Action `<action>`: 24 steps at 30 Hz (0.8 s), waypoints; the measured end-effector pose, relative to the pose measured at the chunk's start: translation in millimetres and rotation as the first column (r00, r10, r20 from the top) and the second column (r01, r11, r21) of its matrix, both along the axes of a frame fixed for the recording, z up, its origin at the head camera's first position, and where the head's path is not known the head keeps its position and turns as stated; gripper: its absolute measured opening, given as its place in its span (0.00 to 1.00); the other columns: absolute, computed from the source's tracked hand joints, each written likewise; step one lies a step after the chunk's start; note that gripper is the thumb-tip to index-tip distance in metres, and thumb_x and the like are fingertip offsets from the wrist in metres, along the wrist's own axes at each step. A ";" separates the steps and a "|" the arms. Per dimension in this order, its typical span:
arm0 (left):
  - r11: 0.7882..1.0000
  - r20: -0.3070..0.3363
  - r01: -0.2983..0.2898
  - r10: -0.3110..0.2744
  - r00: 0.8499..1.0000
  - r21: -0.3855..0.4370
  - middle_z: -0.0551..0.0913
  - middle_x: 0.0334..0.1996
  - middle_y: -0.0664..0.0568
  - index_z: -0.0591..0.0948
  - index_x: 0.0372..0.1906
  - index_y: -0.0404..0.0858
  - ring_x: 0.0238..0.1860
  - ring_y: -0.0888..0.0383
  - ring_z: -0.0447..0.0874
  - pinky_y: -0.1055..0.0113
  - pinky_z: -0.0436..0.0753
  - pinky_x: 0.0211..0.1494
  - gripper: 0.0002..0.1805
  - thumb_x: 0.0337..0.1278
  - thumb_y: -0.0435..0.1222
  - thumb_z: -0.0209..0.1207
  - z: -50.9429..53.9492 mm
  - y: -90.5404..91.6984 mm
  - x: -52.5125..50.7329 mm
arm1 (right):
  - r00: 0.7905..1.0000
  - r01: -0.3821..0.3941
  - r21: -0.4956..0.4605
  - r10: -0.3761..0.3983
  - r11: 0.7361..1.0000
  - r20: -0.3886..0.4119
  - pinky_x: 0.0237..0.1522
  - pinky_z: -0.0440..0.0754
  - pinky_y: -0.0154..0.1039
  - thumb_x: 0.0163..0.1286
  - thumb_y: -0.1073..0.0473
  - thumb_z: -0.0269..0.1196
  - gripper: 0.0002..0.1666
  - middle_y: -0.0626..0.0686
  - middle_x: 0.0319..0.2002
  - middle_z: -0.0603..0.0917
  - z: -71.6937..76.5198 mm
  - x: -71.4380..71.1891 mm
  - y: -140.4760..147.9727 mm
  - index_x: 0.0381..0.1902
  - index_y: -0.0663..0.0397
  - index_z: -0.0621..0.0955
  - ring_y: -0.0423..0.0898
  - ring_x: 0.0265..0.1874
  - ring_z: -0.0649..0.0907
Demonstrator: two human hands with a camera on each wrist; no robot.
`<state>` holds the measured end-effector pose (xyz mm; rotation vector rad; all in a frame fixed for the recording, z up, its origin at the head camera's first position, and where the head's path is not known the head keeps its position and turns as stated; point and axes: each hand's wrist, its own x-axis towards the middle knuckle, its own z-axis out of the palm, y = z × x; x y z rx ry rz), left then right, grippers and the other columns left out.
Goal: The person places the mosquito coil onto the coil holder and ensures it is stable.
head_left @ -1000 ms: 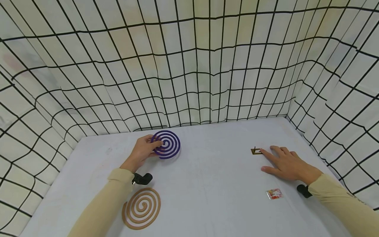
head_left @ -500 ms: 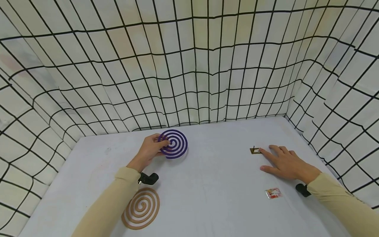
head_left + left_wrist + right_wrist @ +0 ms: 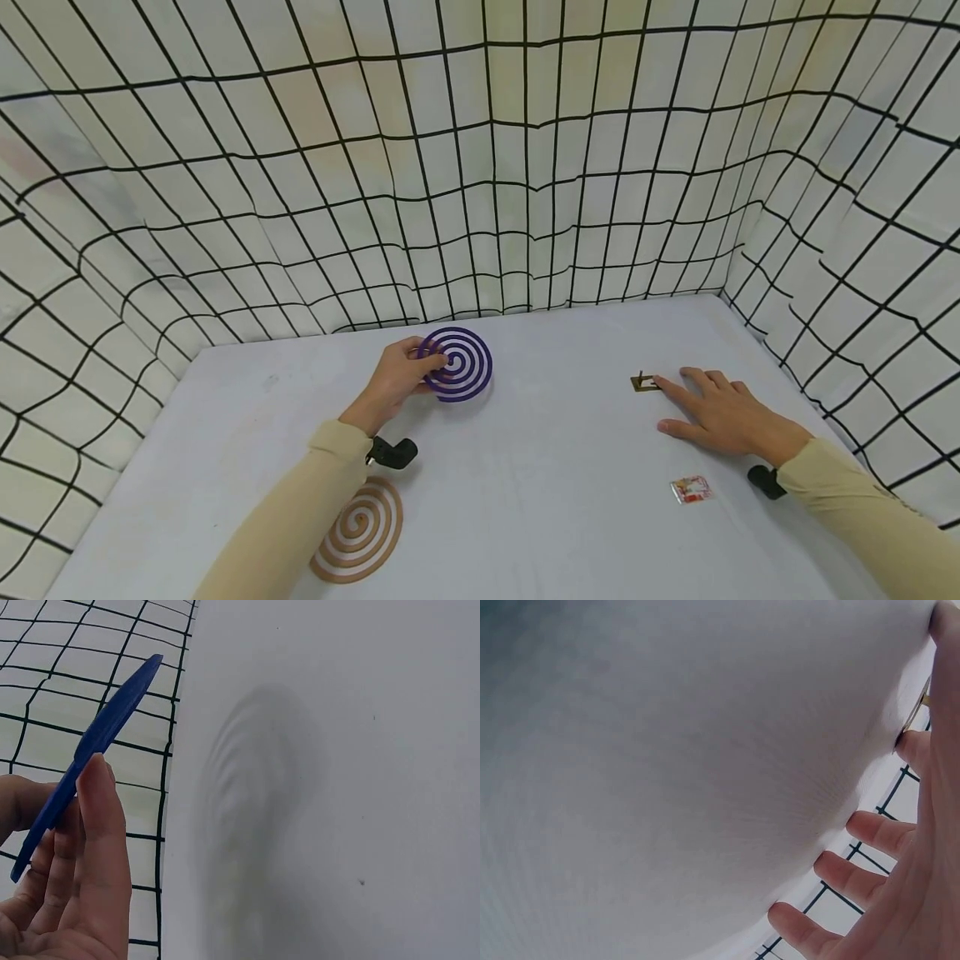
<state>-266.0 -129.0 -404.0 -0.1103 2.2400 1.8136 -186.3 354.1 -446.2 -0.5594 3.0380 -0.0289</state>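
Observation:
In the head view my left hand (image 3: pixel 397 375) pinches a purple mosquito coil (image 3: pixel 480 365) between thumb and fingers, raised above the table. From the left wrist view the coil (image 3: pixel 112 724) appears edge-on and blue, tilted, with its shadow on the white surface. On the right, my right hand (image 3: pixel 731 417) lies spread on the table with fingers extended. Its index fingertip touches the edge of a small brass-coloured metal coil stand (image 3: pixel 637 384), which has a prong standing up. The right wrist view shows the fingertips (image 3: pixel 866 825) pressing the cloth and a sliver of the stand (image 3: pixel 915 716).
A brown mosquito coil (image 3: pixel 390 525) lies flat at the front left, partly behind the left forearm. Near the right wrist lies a small red-and-white packet (image 3: pixel 691 489). Black netting (image 3: pixel 491 183) over white sheeting rises behind the table (image 3: pixel 540 467) and along both sides.
My left hand has moved steadily to the right with the purple mosquito coil still pinched. The right hand stays in place with its index finger on the stand.

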 end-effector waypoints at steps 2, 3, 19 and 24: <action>1.000 0.001 -0.001 0.001 1.000 -0.002 0.85 0.58 0.38 0.75 0.63 0.33 0.39 0.60 0.90 0.62 0.90 0.48 0.21 0.70 0.34 0.63 0.4 3.7 0.4 | 1.000 -0.001 -0.002 0.001 1.000 -0.003 0.60 0.72 0.70 0.72 0.24 0.53 0.47 0.66 0.74 0.67 0.4 -0.1 -0.4 0.80 0.40 0.63 0.69 0.69 0.70; 1.000 0.001 -0.002 0.002 1.000 -0.002 0.84 0.58 0.38 0.75 0.64 0.34 0.40 0.59 0.90 0.62 0.90 0.49 0.21 0.70 0.34 0.63 0.6 5.8 0.6 | 1.000 0.001 -0.002 -0.001 1.000 -0.003 0.60 0.72 0.70 0.72 0.24 0.53 0.47 0.66 0.74 0.67 0.5 -0.2 -0.6 0.80 0.40 0.63 0.69 0.69 0.70; 0.998 -0.007 -0.013 0.014 1.000 0.064 0.85 0.58 0.38 0.77 0.60 0.35 0.45 0.56 0.90 0.61 0.90 0.50 0.19 0.68 0.34 0.65 -5.9 35.3 3.5 | 1.000 -0.005 0.000 0.005 1.000 -0.012 0.59 0.72 0.71 0.73 0.25 0.53 0.47 0.67 0.74 0.68 0.7 -0.6 -3.2 0.80 0.41 0.64 0.70 0.69 0.71; 0.996 -0.008 0.004 -0.003 1.000 0.089 0.86 0.57 0.39 0.78 0.59 0.36 0.45 0.55 0.91 0.61 0.90 0.50 0.19 0.68 0.35 0.65 -8.8 46.6 8.2 | 1.000 -0.006 0.007 0.006 1.000 -0.010 0.58 0.72 0.71 0.73 0.24 0.52 0.47 0.67 0.74 0.68 1.2 0.2 -2.0 0.80 0.42 0.63 0.70 0.69 0.71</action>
